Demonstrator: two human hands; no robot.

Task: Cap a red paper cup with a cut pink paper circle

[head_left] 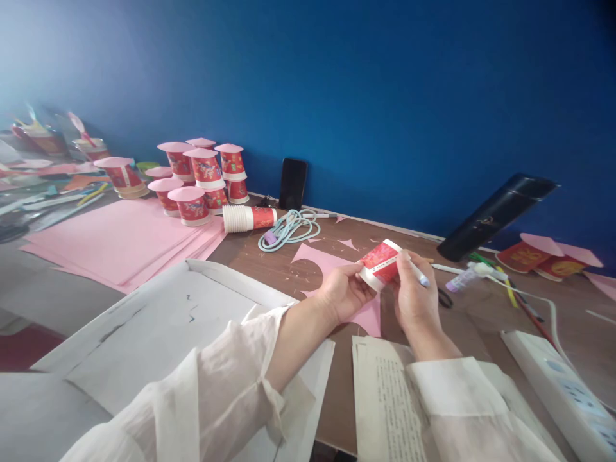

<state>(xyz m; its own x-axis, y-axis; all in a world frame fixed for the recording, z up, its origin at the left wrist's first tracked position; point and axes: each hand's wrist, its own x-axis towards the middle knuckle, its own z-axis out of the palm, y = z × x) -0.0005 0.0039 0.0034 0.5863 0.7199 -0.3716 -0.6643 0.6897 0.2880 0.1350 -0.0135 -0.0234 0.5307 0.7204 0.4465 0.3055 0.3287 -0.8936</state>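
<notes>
Gripping one red paper cup (378,260) at a tilt between both hands: the left hand (344,294) grasps its lower left end, probably for steadying, and the right hand (418,298) pinches the other end, with one pen (422,278) tucked in there, maybe to keep it handy. Left past the grip: one nested cup stack (235,219), one phone (293,183). Far right: two pink-topped cups (522,256).
</notes>
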